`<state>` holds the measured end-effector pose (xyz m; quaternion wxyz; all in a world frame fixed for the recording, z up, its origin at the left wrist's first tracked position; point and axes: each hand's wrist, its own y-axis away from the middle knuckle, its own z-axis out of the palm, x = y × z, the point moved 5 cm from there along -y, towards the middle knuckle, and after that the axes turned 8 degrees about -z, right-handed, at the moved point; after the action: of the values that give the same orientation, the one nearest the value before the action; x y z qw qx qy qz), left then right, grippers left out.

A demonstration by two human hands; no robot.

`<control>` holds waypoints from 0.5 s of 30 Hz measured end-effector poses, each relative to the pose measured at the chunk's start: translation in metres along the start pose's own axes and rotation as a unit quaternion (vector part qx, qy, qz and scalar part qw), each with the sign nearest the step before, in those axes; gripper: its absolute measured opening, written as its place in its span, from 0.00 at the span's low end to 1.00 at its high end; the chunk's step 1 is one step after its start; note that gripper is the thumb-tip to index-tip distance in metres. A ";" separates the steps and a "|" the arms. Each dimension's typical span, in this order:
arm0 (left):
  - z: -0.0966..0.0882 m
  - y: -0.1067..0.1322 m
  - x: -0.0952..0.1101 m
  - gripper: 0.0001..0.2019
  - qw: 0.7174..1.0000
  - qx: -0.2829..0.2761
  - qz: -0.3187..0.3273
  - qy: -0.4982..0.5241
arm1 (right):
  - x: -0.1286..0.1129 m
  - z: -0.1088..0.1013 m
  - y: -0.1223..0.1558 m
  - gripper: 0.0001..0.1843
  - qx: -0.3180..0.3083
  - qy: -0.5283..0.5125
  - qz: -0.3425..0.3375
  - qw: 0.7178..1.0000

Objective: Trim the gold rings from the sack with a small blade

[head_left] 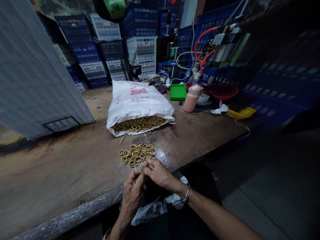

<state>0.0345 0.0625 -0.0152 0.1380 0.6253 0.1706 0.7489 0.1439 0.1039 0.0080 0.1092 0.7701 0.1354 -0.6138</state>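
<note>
Left hand (pixel 132 189) and right hand (pixel 158 174) meet at the near edge of the brown tabletop (pixel 90 166), fingertips close together. The left is closed around a brass-coloured ring (pixel 134 182); the right pinches a slim tool (pixel 150 165). Just beyond them, at twelve o'clock, lies a loose pile of similar rings (pixel 136 153). Farther out at twelve, a white sack (pixel 140 104) lies with its ring-filled mouth toward six. At one o'clock are a green tray (pixel 178 92) and a pink bottle (pixel 191 100).

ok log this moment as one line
left hand: holding ring; right hand: holding thin object; ring pile: on table; sack: open
</note>
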 end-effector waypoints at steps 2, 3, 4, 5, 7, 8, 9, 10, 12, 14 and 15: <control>0.000 -0.002 -0.005 0.14 0.999 0.000 -0.038 0.019 | 0.000 0.000 -0.001 0.12 0.005 0.035 -0.015 0.999; 0.000 -0.002 -0.007 0.14 0.998 -0.003 -0.052 0.027 | 0.002 0.001 -0.001 0.12 0.004 0.044 -0.015 0.999; 0.000 -0.003 -0.009 0.15 0.997 -0.010 -0.062 0.034 | 0.003 0.001 -0.001 0.11 0.002 0.051 -0.015 0.999; 0.000 -0.003 -0.010 0.15 0.997 -0.018 -0.067 0.041 | 0.004 0.002 -0.001 0.11 0.000 0.055 -0.014 0.998; 0.001 -0.004 -0.009 0.14 0.996 -0.041 -0.068 0.052 | 0.004 0.003 -0.002 0.11 -0.004 0.054 -0.018 0.998; 0.001 -0.004 -0.009 0.14 0.995 -0.050 -0.069 0.056 | 0.003 0.003 -0.003 0.12 -0.006 0.050 -0.019 0.999; 0.001 -0.003 -0.009 0.13 0.994 -0.056 -0.072 0.062 | 0.002 0.003 -0.003 0.12 -0.009 0.045 -0.020 0.999; 0.001 -0.003 -0.009 0.13 0.993 -0.061 -0.075 0.069 | 0.001 0.003 -0.004 0.13 -0.011 0.041 -0.020 0.999; 0.001 -0.002 -0.008 0.13 0.992 -0.063 -0.080 0.079 | 0.001 0.002 -0.005 0.13 -0.005 0.040 -0.016 0.999; 0.000 0.000 -0.007 0.14 0.992 -0.054 -0.082 0.083 | 0.003 -0.001 -0.005 0.14 0.007 0.062 -0.009 0.998; 0.000 0.001 -0.007 0.14 0.992 -0.047 -0.084 0.083 | 0.004 -0.002 -0.005 0.14 0.015 0.085 -0.009 0.996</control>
<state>0.0356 0.0588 -0.0212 0.2156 0.5370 0.1980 0.7911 0.1452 0.1097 0.0046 0.0802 0.8196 0.1425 -0.5491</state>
